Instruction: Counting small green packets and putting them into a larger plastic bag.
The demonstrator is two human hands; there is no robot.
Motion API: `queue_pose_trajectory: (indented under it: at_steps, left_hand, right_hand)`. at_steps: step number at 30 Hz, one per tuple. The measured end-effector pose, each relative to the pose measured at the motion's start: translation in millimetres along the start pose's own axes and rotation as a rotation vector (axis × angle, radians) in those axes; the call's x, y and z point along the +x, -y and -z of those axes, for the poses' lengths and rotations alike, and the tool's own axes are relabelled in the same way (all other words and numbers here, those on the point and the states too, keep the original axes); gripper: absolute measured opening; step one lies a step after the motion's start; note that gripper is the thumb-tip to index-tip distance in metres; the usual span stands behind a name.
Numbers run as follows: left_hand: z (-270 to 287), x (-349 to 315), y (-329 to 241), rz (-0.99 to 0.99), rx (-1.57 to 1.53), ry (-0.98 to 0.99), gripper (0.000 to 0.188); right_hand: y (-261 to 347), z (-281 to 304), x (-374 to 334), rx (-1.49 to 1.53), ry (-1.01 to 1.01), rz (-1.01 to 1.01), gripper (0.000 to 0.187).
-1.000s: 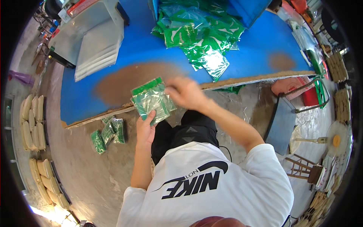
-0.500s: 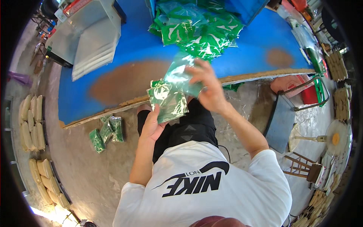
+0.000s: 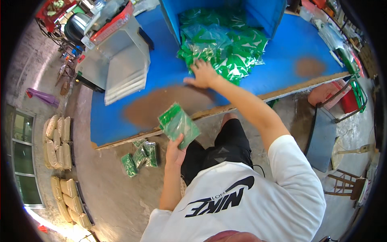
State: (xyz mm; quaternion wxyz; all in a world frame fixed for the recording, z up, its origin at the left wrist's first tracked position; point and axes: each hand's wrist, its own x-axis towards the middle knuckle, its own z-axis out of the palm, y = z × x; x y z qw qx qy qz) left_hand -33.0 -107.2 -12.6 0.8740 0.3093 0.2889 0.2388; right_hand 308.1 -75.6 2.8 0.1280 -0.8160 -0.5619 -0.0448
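Observation:
My left hand (image 3: 175, 151) grips a small stack of green and clear plastic bags (image 3: 179, 126) by its lower edge, thumb on top, just off the table's front edge above my lap. My right hand (image 3: 204, 75) is stretched out over the table with its fingers spread. Its fingertips are at the near left edge of a loose pile of green bags (image 3: 238, 50); whether they touch a bag I cannot tell. The pile spills out of a blue open-fronted box (image 3: 269, 19) at the back of the table.
On the blue table (image 3: 282, 80), a grey machine (image 3: 98, 54) with a pale stack of sheets (image 3: 127, 74) stands to the left. Several green packets (image 3: 139, 158) lie on the floor below. A blue chair (image 3: 321, 137) and a wooden stool (image 3: 346, 185) are at the right.
My right hand has moved away from the stack in my left hand and out to the pile. The clear bag between the hands now lies with the stack. The whole view has shifted rightward.

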Motion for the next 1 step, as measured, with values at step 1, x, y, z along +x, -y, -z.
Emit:
queue_pose_trajectory:
  at_steps: [1]
  left_hand:
    - [10.2, -6.5, -2.1, -0.047, -0.02, 0.012, 0.06]
  right_hand:
    - [36.4, 12.8, -6.4, -0.081, 0.115, 0.05, 0.105]
